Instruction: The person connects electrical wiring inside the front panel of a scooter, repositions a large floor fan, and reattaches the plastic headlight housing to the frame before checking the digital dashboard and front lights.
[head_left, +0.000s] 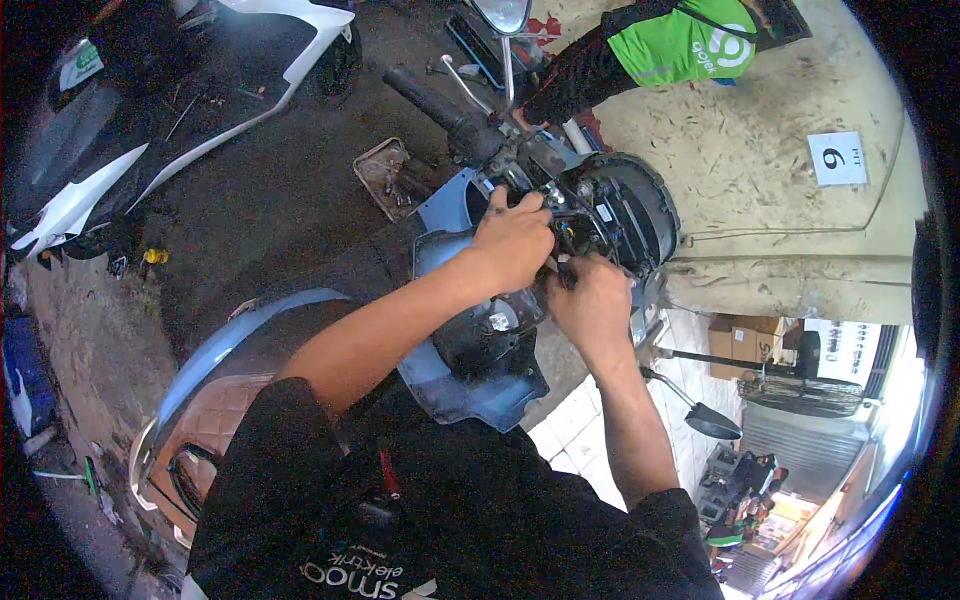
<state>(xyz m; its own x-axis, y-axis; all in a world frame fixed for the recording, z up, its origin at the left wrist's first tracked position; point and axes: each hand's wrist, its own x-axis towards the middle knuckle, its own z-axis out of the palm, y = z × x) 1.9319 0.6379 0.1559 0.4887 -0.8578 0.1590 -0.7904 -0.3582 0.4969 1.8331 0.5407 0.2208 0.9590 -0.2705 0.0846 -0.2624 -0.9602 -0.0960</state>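
Note:
Both my hands are at the handlebar (462,125) of a light blue scooter (468,390), whose front is opened up with dark inner parts and wiring (570,232) exposed. My left hand (512,243) is closed at the middle of the bar, its fingertips bent over metal fittings; what they grip is hidden. Just right of it and lower, my right hand (592,303) is curled in a pinch. A small dark piece (566,272) shows at its fingertips, too small to name. Beyond both hands lies a round black housing (640,215).
A metal tray of parts (385,180) lies on the floor beyond the bar. Mirrors (712,422) stick out on stalks. A white and black scooter (250,100) stands at far left; a person in a green top (690,45) is at the far right. A fan (800,385) stands right.

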